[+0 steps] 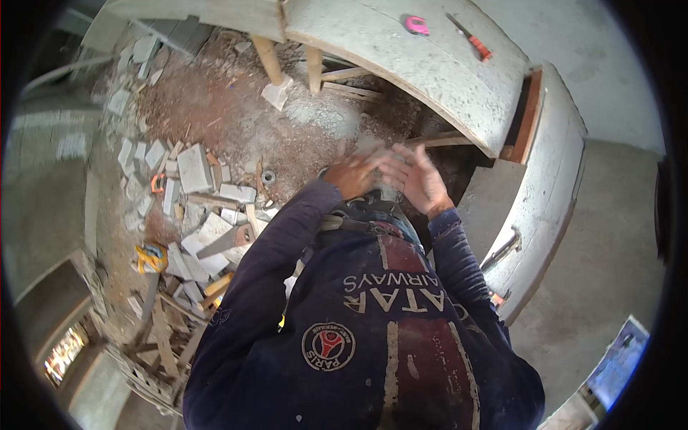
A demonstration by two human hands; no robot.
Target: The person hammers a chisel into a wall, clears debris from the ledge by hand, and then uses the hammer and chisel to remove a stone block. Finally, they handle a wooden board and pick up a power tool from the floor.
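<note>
My left hand (352, 175) is in front of my body, slightly smeared by motion, its fingers stretched out toward the right hand. Facing it, my right hand (419, 179) shows its palm, fingers extended and thumb apart. The fingertips of the two hands overlap in this view, and neither hand holds anything. Below them lies dusty, rubble-strewn ground (301, 158). The curved concrete counter slab (401, 57) is beyond and to the right of my hands, with a pink tape measure (416, 26) and a red-handled, narrow-bladed tool (471, 37) on top.
Broken blocks (194, 169) and wood scraps are heaped at left, with a handsaw (226, 241), an orange tape measure (158, 183) and a yellow tool (150, 258) among them. Wooden posts (314, 69) stand under the slab. A hammer (502, 251) lies on the right-hand section.
</note>
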